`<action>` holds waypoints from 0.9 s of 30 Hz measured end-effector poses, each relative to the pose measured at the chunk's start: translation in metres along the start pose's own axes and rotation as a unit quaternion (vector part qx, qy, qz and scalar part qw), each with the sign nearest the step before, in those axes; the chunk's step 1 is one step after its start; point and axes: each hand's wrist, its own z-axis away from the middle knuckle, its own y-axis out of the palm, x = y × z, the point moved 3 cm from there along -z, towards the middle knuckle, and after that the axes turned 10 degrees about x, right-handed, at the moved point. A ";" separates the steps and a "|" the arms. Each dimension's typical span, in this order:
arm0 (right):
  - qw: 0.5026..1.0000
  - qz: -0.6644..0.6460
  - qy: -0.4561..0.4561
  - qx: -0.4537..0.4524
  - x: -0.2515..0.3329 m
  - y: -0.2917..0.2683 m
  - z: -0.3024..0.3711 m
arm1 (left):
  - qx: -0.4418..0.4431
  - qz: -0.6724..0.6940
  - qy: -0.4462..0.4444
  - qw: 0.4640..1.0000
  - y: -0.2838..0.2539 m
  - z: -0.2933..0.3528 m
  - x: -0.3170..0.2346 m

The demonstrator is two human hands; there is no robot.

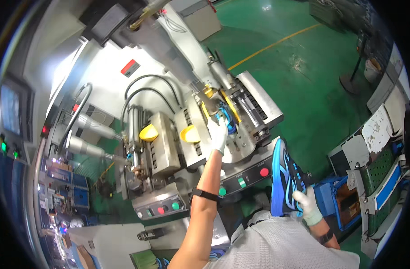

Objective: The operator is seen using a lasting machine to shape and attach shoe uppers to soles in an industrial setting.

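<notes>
My left hand (pixel 218 134), in a white glove, reaches into the right station of a metal pressing machine. Its fingers close on the near left edge of a blue and black shoe (pixel 231 124), which sits between yellow pads (pixel 231 106) under the press head (pixel 207 101). The fingertips are partly hidden by the shoe and pads. At my right side, my right hand (pixel 307 204), also gloved, grips a second blue and black shoe (pixel 282 179) by its lower end. That shoe is held upright, its bright blue side toward the machine.
A left station with yellow pads (pixel 149 132) stands beside the working one. Control panels with coloured buttons (pixel 264 171) run along the machine's front. Blue crates (pixel 326 199) and a green rack (pixel 384 179) are at the right. Several shoes (pixel 162 262) lie low at the left.
</notes>
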 end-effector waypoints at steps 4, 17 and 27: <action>0.998 0.009 -0.060 -0.002 0.011 -0.002 0.006 | -0.047 -0.079 -0.022 0.996 0.047 -0.048 0.059; 0.987 0.136 -0.080 0.014 0.027 0.041 -0.063 | 0.100 0.284 -0.083 0.950 -0.070 0.012 0.066; 0.938 0.287 0.106 0.163 0.007 0.143 -0.396 | 0.081 0.245 -0.185 0.948 -0.201 0.325 0.057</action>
